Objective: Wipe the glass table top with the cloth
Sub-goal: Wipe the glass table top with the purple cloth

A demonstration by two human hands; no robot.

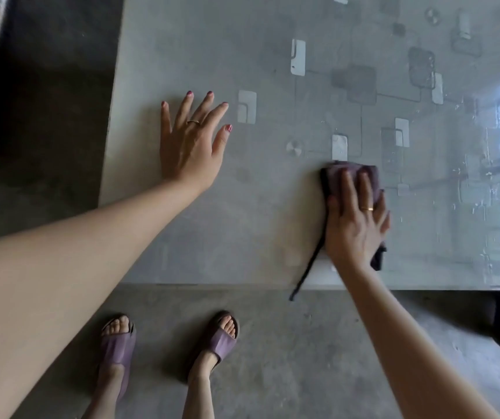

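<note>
Two hands lie well apart on the glass counter point(212, 237) — the left hand point(189, 143) flat with its fingers spread, touching the bare glass and holding nothing. The right hand point(356, 219) presses straight fingers down on the purple cloth point(337, 172), which lies near the counter's front edge, a dark strip of it trailing over that edge. Below, two feet in purple sandals point(118, 349) stand on the grey floor point(303, 358).

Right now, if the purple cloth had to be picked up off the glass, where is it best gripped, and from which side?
Probably by the dark strip trailing from the purple cloth over the table top's near edge, approached from the person's side. It hangs free, while the right hand presses the folded part flat.
</note>
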